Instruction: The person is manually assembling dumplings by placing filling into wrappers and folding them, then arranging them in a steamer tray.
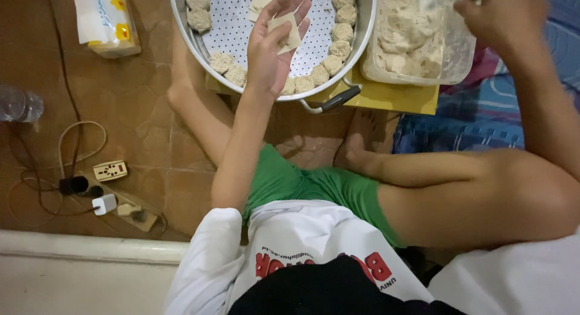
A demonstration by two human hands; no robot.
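2 hands at work, seen from above, person seated on a tiled floor [139, 103] w/ legs folded. Left hand [275, 46] is held palm up, fingers spread and relaxed, w/ a small pale square dough wrapper [285, 32] lying flat on the fingers; not clenched, just cradling it. That hand hovers over a round metal tray [181, 22] lined w/ a white dotted sheet; approx. a dozen lumpy filled dumplings [338, 34] sit along the tray's inner rim, and more flat wrappers [261, 2] lie near the tray's middle, partly behind the hand. Right hand [498, 10] is up at the top right, fingers pinched together above a clear plastic container [453, 55] of pale, chunky filling [408, 34]; what it pinches is blurred, can't tell. Tray and container rest on a low yellow board [386, 97], container just beside the tray. On the floor at left: a tissue pack [106, 19], a power strip w/ plugs and cables [112, 200], a clear bottle [18, 103] at the edge.
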